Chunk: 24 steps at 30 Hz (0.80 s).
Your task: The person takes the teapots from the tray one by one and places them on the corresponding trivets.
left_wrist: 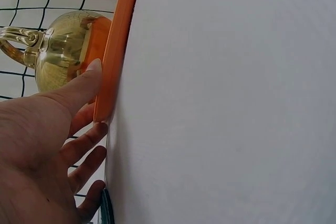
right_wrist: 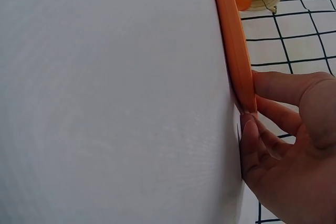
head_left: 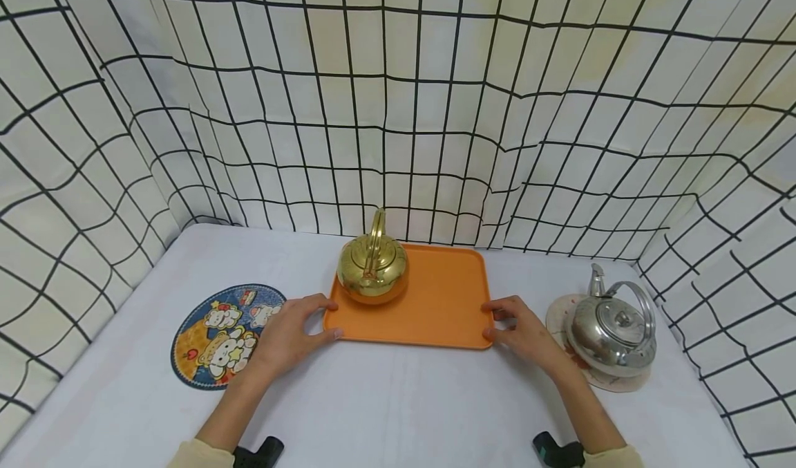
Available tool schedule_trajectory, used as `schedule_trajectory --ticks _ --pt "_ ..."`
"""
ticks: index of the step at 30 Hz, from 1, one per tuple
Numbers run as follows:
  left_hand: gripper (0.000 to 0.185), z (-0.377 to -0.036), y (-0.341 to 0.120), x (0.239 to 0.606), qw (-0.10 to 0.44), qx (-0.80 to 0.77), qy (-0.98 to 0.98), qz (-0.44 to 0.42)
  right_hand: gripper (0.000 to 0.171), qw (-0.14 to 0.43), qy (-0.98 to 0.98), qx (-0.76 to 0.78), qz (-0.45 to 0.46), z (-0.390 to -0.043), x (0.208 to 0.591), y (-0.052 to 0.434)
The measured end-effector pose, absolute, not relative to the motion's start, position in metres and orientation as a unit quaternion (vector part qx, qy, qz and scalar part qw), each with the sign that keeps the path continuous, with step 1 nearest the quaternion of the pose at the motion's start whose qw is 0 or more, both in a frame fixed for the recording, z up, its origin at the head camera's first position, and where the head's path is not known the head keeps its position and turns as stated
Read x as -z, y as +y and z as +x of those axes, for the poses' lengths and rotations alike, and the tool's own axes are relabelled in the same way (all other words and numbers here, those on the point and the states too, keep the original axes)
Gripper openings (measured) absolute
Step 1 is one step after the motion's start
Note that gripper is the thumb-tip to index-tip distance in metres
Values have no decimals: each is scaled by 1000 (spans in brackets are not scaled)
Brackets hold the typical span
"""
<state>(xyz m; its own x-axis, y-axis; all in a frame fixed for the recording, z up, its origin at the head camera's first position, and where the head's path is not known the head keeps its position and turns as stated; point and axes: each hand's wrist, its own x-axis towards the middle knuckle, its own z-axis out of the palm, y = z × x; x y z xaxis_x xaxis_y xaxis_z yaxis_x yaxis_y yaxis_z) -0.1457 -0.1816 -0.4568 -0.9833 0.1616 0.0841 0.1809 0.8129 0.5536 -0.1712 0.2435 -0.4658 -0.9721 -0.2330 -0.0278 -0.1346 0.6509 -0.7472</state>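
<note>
An orange tray (head_left: 435,302) lies flat on the white table. A gold kettle (head_left: 372,269) stands on the tray's rear left part, handle upright. My left hand (head_left: 325,320) holds the tray's front left corner, with the thumb on the rim and the fingers at the edge. My right hand (head_left: 493,320) holds the front right corner the same way. In the left wrist view the thumb of the left hand (left_wrist: 89,95) lies on the tray rim (left_wrist: 118,40), with the gold kettle (left_wrist: 58,51) behind. In the right wrist view my right hand (right_wrist: 253,116) pinches the tray edge (right_wrist: 233,51).
A silver kettle (head_left: 612,330) stands on a round coaster (head_left: 622,384) just right of my right hand. A round cartoon mat (head_left: 218,337) lies left of my left hand. Checked cloth walls (head_left: 398,108) enclose the table (head_left: 398,406) on three sides.
</note>
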Motion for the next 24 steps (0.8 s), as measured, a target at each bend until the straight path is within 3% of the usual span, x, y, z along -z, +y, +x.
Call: schedule_trajectory --ticks 24 --pt "45 -150 -185 450 0 328 -941 -78 44 56 907 407 -94 -169 468 242"
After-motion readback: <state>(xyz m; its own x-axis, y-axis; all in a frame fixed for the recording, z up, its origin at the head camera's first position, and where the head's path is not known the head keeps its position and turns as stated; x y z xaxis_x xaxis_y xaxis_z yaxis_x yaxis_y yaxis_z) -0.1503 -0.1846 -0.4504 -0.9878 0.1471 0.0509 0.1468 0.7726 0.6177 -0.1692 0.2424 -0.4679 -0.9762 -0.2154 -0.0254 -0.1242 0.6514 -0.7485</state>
